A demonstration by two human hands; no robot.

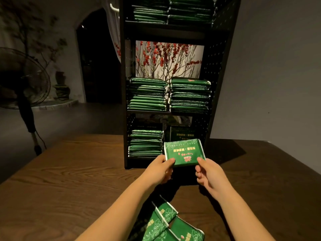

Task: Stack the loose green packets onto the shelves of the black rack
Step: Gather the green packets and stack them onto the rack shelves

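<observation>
We hold one green packet (185,153) between both hands, just below the centre of the frame; the left hand (160,168) pinches its lower left corner, thumb on top, and the right hand (211,173) pinches its lower right corner the same way, so both sets of fingers are clamped on the packet and neither is free. The packet lies nearly flat, printed face up, its long axis running left to right across the frame; its far edge points at the black rack (175,32), right at the mouth of the bottom shelf. What the move turns on, as we judge it, is the open bay directly above and beyond the packet in the frame: the bottom shelf carries a stack (145,143) on its left half only, and the packet sits in front of the right half, so it need only travel straight forward; both hands are about equally near. The loose packets (166,225) wait on the tabletop (69,171) at the bottom edge, cut off by the frame; the depth of the right bay is dark and hard to read, and we cannot tell whether anything lies on its floor.
</observation>
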